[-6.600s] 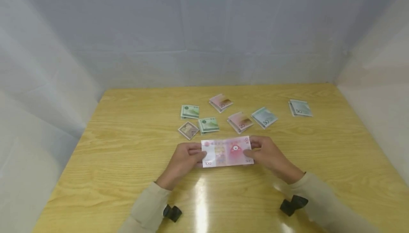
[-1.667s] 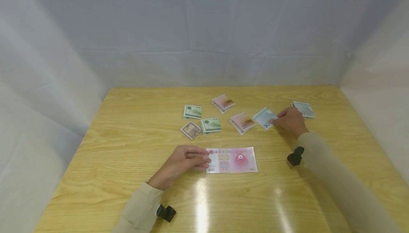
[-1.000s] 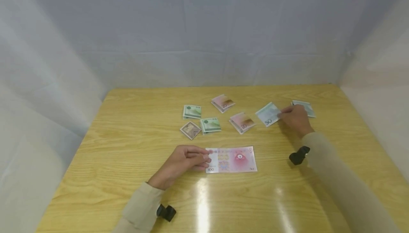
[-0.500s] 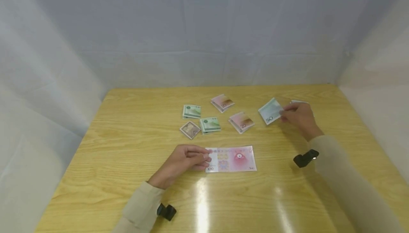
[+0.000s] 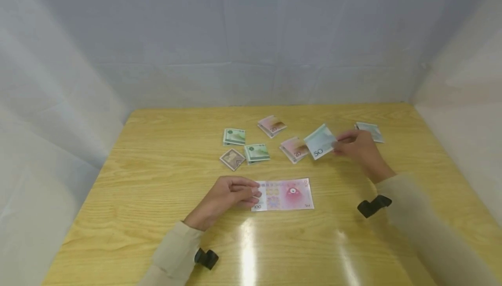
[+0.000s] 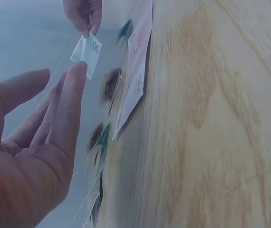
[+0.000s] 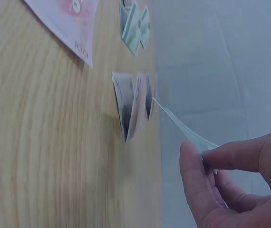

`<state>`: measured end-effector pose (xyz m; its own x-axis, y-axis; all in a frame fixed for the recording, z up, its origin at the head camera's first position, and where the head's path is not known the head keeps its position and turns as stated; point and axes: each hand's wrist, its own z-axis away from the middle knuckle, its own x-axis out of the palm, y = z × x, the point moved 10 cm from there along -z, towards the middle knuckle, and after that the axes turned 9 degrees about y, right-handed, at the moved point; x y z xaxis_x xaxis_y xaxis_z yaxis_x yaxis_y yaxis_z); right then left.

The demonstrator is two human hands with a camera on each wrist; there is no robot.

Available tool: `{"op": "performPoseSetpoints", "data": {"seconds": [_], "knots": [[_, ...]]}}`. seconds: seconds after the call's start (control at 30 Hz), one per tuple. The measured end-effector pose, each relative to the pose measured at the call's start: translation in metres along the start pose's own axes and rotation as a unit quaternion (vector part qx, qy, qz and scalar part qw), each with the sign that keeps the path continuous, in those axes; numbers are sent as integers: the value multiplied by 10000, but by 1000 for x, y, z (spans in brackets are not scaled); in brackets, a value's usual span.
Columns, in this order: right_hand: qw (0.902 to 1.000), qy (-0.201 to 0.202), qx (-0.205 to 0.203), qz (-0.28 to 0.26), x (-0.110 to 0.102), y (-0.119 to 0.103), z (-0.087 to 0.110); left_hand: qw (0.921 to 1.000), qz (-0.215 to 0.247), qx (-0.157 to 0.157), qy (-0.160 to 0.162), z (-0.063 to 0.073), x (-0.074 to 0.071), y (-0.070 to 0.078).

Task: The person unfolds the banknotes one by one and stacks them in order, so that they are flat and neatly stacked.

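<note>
Right hand (image 5: 362, 153): thumb and fingers pinch the right edge of the blue-green 50 note (image 5: 319, 142).
Left hand (image 5: 219, 201): thumb well apart from nearly straight fingers, grip slack; fingertips over the left end of the pink 100 note (image 5: 292, 194), contact cannot be told.
Beyond right hand: second 50 note (image 5: 372, 133), just past the knuckles on the table (image 5: 117, 216).
Left of right hand: nearer 20 note (image 5: 291, 148), its right corner hidden behind the held note; farther 20 note (image 5: 272, 126), deeper in.
Beyond left hand: brown note (image 5: 232, 159) nearest, nearer green note (image 5: 257, 153) beside it, farther green note (image 5: 234, 137) behind.
50 note's look: squarish, tilted, clear of the wood, numeral at its lower corner.
100 note's look: unfolded, lying lengthwise to the right of the left fingers, edges slightly raised.
</note>
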<state>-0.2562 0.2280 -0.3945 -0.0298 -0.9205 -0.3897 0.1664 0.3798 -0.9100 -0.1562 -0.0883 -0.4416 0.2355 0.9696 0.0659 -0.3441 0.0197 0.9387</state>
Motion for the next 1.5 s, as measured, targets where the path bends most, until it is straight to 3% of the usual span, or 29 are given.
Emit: {"op": "performPoseSetpoints", "data": {"seconds": [0.33, 0.6, 0.93, 1.13, 1.33, 1.5], "knots": [[9988, -293, -247, -310, 29, -12, 20, 9999, -16, 108, 51, -1, 3, 3], [9978, -566, 28, -343, 58, -10, 35, 9993, 125, 152, 304, -7, 3, 3], [9963, -837, -64, -178, 93, -17, 54, 9971, 202, 136, 720, -14, 3, 1], [9918, -1033, 148, -744, 110, -18, 62, 9968, 248, 90, 755, -18, 5, -1], [9893, -1128, 97, -923, 119, -21, 68, 9952, 515, 47, 836, -19, 6, 1], [9912, -995, -56, -872, 120, -21, 68, 9935, 580, 242, 947, -16, 4, 8]]}}
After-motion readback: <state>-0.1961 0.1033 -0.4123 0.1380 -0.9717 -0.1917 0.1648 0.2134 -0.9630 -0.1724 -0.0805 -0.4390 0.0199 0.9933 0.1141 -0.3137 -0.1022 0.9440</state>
